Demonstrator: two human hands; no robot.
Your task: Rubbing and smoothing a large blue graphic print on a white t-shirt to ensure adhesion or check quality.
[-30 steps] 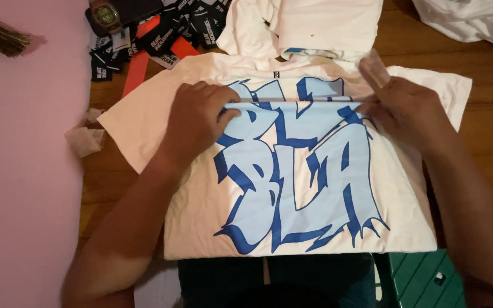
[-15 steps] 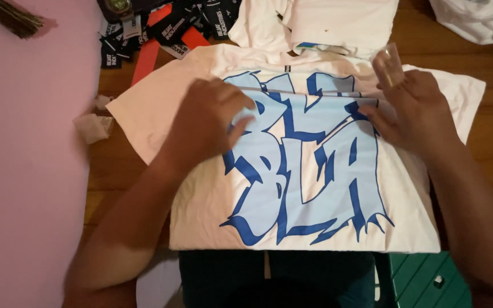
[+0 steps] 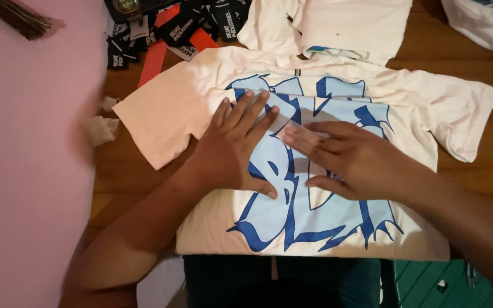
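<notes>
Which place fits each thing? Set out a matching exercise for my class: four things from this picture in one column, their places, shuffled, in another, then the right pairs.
Things
1. left hand
2. right hand
3. black tags
4. crumpled paper

Places
A. top edge, left of centre
B. flat on the shirt's print, fingers pointing left
C. on the wood beside the shirt's left sleeve
D. flat on the shirt, fingers pointing up

Pairs: 1-D, 2-B, 3-A, 4-C

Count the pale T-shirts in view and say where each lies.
3. The printed shirt lies under both hands, a folded one just beyond its collar, and a third in the far right corner, partly cut off.
</notes>
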